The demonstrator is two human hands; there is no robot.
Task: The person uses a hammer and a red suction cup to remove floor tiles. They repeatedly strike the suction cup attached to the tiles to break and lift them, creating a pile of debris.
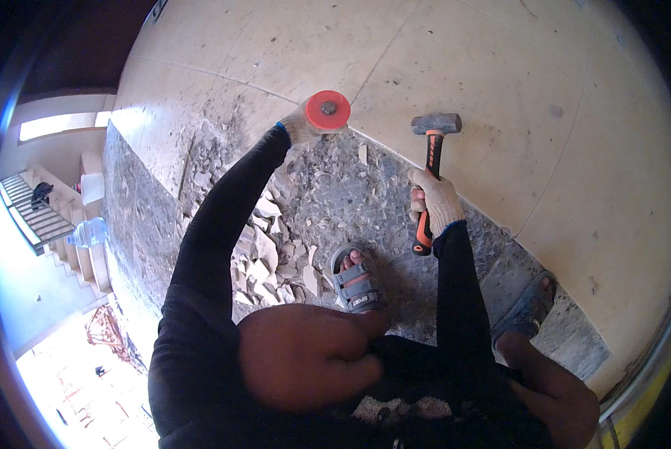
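Note:
My left hand [303,127], in a pale knitted glove, is closed around a chisel with a round red hand guard [338,115]; the guard hides most of the fingers and the shaft. The chisel's metal struck end shows in the guard's centre. My right hand [439,199], gloved alike, grips a club hammer [434,151] by its black and orange handle, with the steel head pointing away from me. The chisel is at the border between large cream floor tiles [481,73] and a rough grey bed [358,202] strewn with chips.
Broken tile pieces [265,252] lie heaped left of my sandalled foot [358,280]. My other foot [529,306] stands on grey floor at the right. Far left are a large clear water bottle [90,232], a white container [93,188] and stairs with a metal railing [32,210].

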